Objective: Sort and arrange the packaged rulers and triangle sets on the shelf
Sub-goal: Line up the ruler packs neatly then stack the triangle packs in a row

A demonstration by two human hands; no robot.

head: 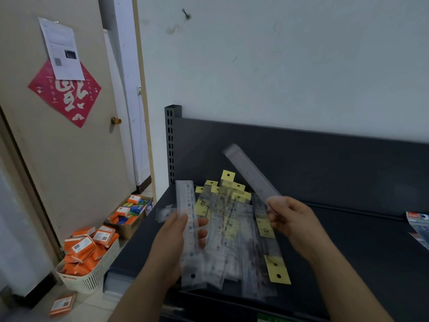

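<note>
A long clear-sleeved ruler [189, 228] is standing nearly upright in the left hand [173, 240], which is gripping it about mid-length, thumb lying on the front and fingers curling round behind, showing blurred through the plastic. Its lower end, with a punched hanging hole, is reaching down past the wrist. A second clear ruler [249, 171] is slanting up and to the left from the right hand [293, 223], whose curled fingers are pinching its lower end; its upper end is hanging in the air before the back panel of the shelf [352, 240]. Between and beneath the two hands a loose pile of packaged rulers [234, 231] is lying on the shelf, the thin glossy sleeves overlapping at angles, many bearing square yellow header cards with a round hole. Print on the packs is too blurred to read, and whether any hold triangles is hard to tell. A small clear packet [165, 213] is showing just left of the left thumb. The shelf is dark grey sheet metal, matte, with a slotted upright post [172, 145] at its left rear corner. At the right edge a red and blue printed pack [419, 225] is being cut off by the frame. On the floor to the left, a white slatted basket [90, 278] is holding orange boxes [83, 248], beside a cardboard box [131, 225] of more
</note>
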